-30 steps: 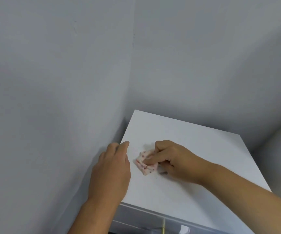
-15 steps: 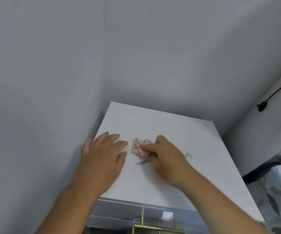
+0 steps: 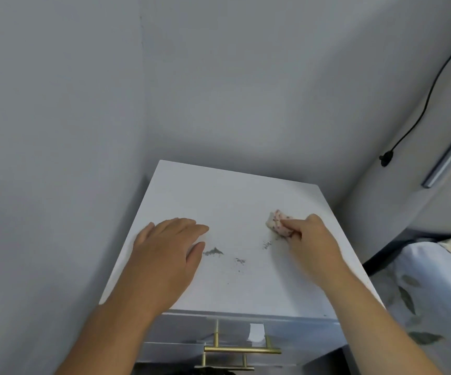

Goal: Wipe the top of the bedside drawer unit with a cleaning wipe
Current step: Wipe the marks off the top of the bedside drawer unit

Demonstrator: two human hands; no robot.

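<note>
Two hands are on the job, and only one is doing the cleaning: my right hand (image 3: 311, 239) is closed around the cleaning wipe (image 3: 278, 222), which is scrunched into a small pinkish, speckled wad pinched at my fingertips and pressed onto the top of the bedside drawer unit (image 3: 232, 196), toward its right side and about halfway back. My left hand (image 3: 169, 249) lies open and flat, palm down, on the left part of the top, holding nothing; I judge it is only steadying me. Just near of the wipe there is a thin grey smear (image 3: 266, 244), and between my hands sit a darker smudge (image 3: 213, 252) close to my left thumb and a smaller patch of specks (image 3: 240, 261) toward the middle. So I would say the wiping is underway but not finished: the far half of the top looks plain white, though I cannot tell whether that part has been wiped or was simply clean. What seems left is the middle and near strip, plus whatever is under my left palm, which I cannot see. Below the near edge the drawer front shows a brass handle (image 3: 242, 349); a bed (image 3: 422, 280) with leaf-print cover lies to the right, and a black cable (image 3: 433, 85) hangs down the far right wall.
</note>
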